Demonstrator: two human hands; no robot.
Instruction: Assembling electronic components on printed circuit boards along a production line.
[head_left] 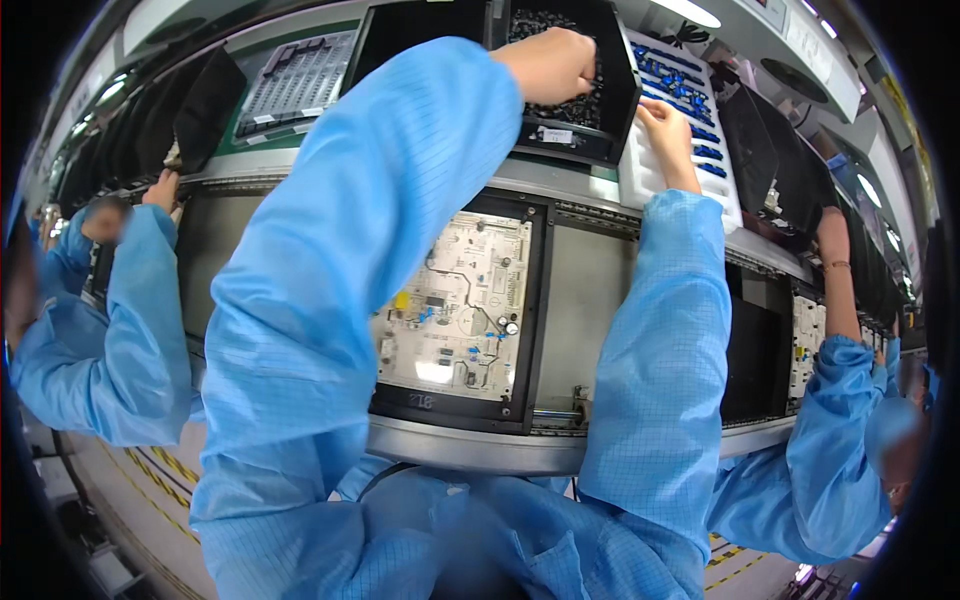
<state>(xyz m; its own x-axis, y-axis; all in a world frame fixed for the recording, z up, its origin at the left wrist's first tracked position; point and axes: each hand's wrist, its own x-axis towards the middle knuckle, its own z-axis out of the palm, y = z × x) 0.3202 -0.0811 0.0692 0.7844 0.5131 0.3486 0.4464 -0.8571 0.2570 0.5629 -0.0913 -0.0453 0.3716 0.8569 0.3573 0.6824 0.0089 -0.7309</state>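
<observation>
The left hand (552, 66) is over the black bin (596, 148) of small dark parts (538, 20), fingers curled; the right hand (668, 132) is at the edge of the white tray (634, 172), thumb and forefinger narrow; whether either holds anything, I cannot tell; picking calls for single parts and a left sleeve (300, 350) kept off the board (470, 270), which lies framed below; the tray bears rows of blue parts (652, 66).

White label (557, 135) on the black bin (604, 149) — numerals (421, 402) on the black frame (468, 411).
</observation>
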